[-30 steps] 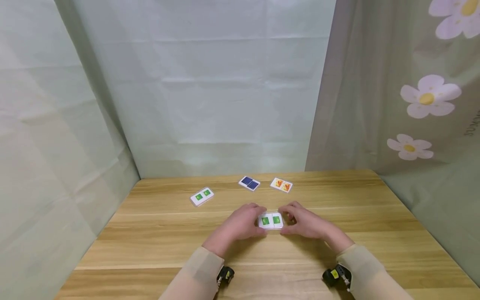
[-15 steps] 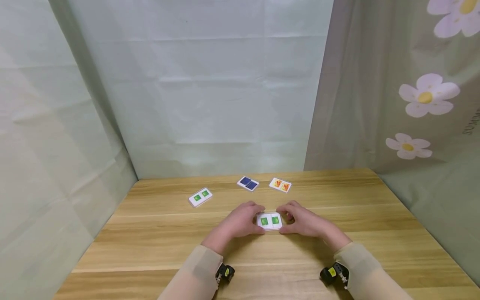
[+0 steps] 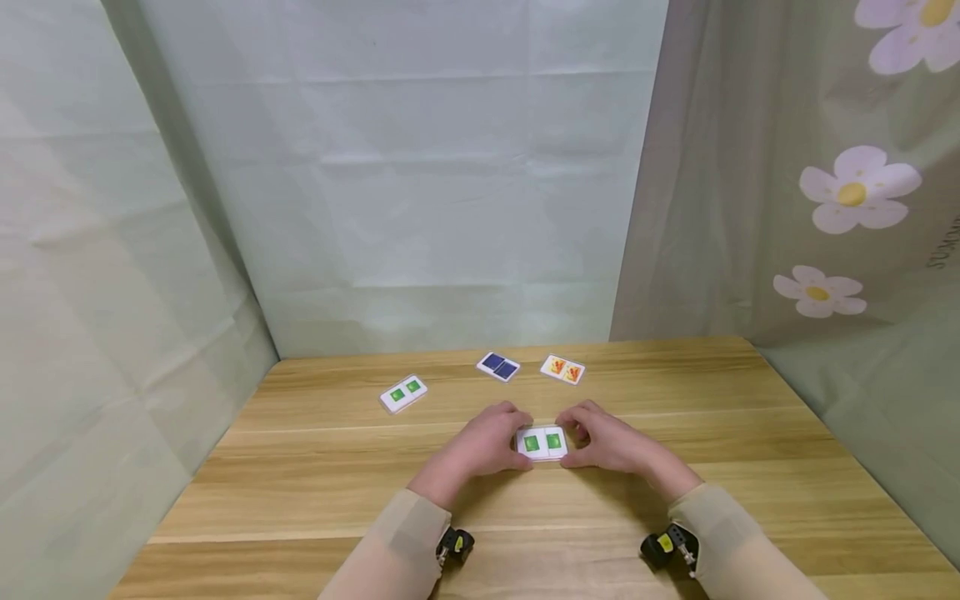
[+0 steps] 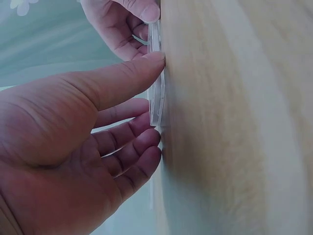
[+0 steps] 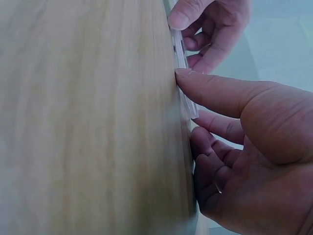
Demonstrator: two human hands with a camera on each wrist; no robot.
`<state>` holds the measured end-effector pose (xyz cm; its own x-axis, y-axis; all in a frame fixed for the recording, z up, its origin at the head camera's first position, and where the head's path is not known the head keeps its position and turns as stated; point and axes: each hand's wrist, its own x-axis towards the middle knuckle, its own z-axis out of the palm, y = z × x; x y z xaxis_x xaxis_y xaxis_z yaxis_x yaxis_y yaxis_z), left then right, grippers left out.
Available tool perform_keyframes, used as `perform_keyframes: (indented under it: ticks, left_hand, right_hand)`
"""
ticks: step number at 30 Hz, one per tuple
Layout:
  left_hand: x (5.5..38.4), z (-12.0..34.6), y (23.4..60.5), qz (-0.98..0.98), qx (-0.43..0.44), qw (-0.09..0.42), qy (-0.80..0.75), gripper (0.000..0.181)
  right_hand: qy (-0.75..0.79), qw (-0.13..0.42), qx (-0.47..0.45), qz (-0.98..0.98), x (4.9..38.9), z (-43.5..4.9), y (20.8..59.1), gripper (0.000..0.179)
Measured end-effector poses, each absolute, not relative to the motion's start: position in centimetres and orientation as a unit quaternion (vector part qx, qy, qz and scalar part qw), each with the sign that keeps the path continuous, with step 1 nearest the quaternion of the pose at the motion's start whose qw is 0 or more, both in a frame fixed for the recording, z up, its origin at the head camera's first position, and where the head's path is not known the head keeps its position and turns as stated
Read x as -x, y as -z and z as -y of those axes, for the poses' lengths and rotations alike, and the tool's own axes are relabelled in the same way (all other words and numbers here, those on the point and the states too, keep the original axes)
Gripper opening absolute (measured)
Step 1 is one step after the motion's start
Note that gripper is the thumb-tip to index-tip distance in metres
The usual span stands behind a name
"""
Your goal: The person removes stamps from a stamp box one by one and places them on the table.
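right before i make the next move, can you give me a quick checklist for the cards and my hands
1. Left hand on the near green card: ok, thumb and fingers hold its left end.
2. Right hand on the same card: ok, thumb and fingers hold its right end.
3. Near green card apart from the other cards: ok, the far green card, dark blue card and orange card all lie beyond it.
4. Picture side up: ok, two green squares show.
5. Card fully flat on the table: cannot tell, fingers hide parts of its edge.
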<state>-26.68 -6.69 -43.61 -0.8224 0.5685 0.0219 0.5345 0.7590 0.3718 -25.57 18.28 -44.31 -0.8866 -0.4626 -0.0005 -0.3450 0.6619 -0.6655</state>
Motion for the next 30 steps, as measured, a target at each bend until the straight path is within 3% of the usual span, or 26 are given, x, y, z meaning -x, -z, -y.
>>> perform_keyframes:
  ticks: [30]
  left_hand:
    - [26.22,6.47,43.22,-0.936,-0.288,0.055,-0.194,0.050]
  right_hand:
    - [0.355,0.092,0.202,-0.908,25.48,-18.26,44.45,0.048]
